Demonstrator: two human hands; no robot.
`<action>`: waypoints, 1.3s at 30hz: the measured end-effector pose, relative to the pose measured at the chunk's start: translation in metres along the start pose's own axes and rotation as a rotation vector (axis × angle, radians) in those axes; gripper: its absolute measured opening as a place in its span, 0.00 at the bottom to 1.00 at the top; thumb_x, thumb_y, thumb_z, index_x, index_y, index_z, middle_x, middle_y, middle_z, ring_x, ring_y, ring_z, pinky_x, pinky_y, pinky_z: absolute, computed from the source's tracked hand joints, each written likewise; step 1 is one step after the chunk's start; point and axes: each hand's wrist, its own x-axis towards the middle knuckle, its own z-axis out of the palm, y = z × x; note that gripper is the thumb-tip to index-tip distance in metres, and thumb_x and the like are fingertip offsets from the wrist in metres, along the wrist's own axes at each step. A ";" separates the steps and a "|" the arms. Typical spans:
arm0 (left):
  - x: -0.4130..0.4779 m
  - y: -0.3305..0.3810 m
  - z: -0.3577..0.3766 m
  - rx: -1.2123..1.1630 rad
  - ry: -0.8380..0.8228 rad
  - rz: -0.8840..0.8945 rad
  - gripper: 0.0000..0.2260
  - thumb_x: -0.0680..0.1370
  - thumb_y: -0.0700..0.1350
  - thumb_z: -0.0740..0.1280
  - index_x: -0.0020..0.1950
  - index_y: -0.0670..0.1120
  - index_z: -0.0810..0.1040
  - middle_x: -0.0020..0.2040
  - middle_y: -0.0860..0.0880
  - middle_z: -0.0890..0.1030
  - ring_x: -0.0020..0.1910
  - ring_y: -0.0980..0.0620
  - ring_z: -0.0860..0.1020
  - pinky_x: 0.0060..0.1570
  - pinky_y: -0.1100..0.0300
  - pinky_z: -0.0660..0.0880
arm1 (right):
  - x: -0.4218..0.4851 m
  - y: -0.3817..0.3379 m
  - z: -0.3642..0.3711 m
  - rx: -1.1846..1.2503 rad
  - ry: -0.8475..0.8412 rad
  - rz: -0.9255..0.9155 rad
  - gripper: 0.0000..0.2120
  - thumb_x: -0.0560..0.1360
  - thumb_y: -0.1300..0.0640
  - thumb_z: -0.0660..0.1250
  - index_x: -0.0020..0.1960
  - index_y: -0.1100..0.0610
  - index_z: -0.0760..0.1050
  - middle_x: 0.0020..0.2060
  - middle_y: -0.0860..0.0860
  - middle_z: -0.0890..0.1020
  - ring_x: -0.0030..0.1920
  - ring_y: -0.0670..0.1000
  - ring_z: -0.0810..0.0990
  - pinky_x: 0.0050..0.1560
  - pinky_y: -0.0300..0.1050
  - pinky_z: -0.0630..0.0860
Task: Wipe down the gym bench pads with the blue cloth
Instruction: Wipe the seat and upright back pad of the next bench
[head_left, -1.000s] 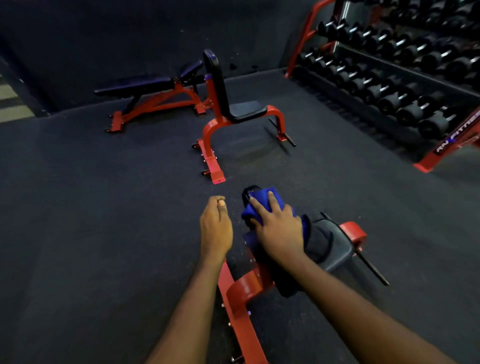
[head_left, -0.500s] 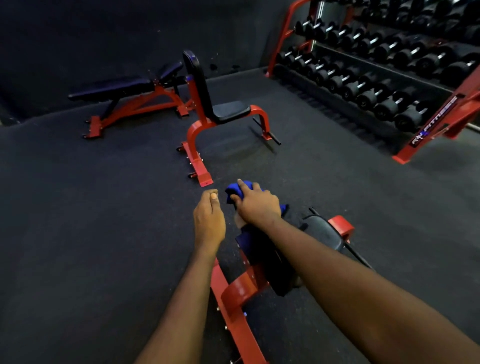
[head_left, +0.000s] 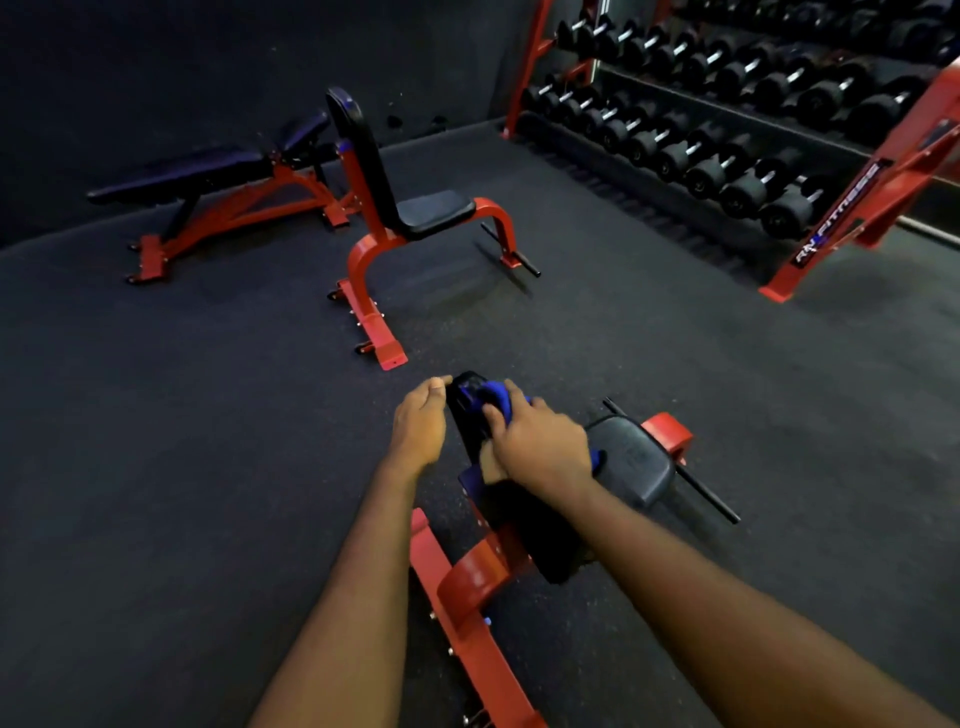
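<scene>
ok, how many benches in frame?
3. Near bench at bottom centre; upright bench mid-floor; incline bench far left at the back. More may lie outside the frame.

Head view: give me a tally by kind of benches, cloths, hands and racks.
Benches: 3 (near bench, upright bench, far bench)
Cloths: 1 (blue cloth)
Hands: 2 (left hand, right hand)
Racks: 1 (dumbbell rack)
Total: 7

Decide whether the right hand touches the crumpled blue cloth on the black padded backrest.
Touching. The head view shows the right hand curled over the crumpled blue cloth.
</scene>
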 end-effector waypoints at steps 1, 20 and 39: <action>0.000 0.001 -0.001 0.018 -0.002 -0.004 0.16 0.85 0.46 0.54 0.66 0.45 0.78 0.64 0.43 0.79 0.64 0.45 0.76 0.67 0.50 0.69 | 0.021 -0.002 -0.002 0.079 -0.090 0.010 0.26 0.81 0.36 0.50 0.75 0.47 0.64 0.63 0.58 0.78 0.60 0.64 0.78 0.58 0.55 0.72; -0.015 0.017 0.085 0.212 0.345 0.021 0.20 0.85 0.41 0.52 0.77 0.38 0.60 0.78 0.42 0.60 0.78 0.47 0.58 0.72 0.64 0.51 | 0.088 0.052 0.050 0.941 -0.601 0.064 0.24 0.84 0.44 0.53 0.71 0.58 0.72 0.67 0.57 0.76 0.67 0.53 0.74 0.68 0.46 0.68; -0.065 0.066 0.140 0.503 0.515 -0.199 0.21 0.84 0.45 0.55 0.77 0.40 0.62 0.78 0.40 0.61 0.77 0.42 0.58 0.75 0.47 0.57 | 0.032 0.228 0.064 0.832 -0.771 -0.022 0.21 0.80 0.41 0.61 0.63 0.54 0.79 0.55 0.53 0.84 0.57 0.52 0.82 0.63 0.52 0.76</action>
